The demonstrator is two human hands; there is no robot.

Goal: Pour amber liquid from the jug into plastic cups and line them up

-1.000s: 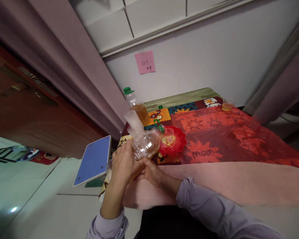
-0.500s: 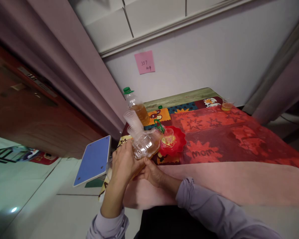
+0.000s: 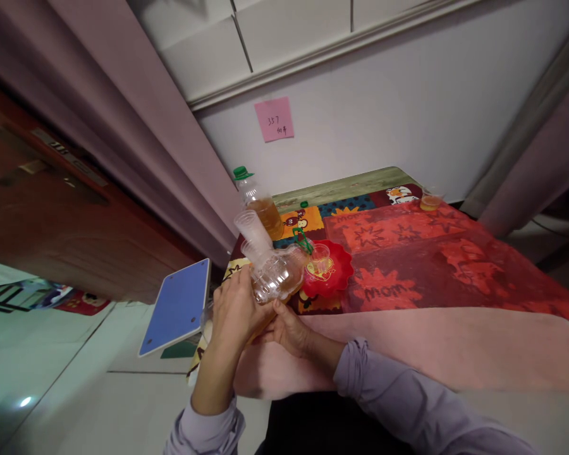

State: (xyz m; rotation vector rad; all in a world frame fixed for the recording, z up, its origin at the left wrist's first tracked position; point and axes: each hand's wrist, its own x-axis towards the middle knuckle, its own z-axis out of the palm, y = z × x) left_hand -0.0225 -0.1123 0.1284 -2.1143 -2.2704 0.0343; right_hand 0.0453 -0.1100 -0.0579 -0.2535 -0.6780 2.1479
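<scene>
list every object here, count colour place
table: 1, red-patterned, right
dish: 1, red, on table
cup: 1, clear, in dish
far cup: 1, clear, far right
held bottle: 1, clear, tilted toward dish
stacked cups: several, clear, beyond held bottle
standing bottle: 1, clear, green-topped, left back
loose cap: 1, green, table back
note: 1, pink, upper centre
board: 1, blue, left of table
curtains: 2, mauve, left and right
door: 1, reddish-brown, left
sleeves: 2, lilac, bottom
left hand: 1, bare, on held bottle
right hand: 1, bare, on held bottle
</scene>
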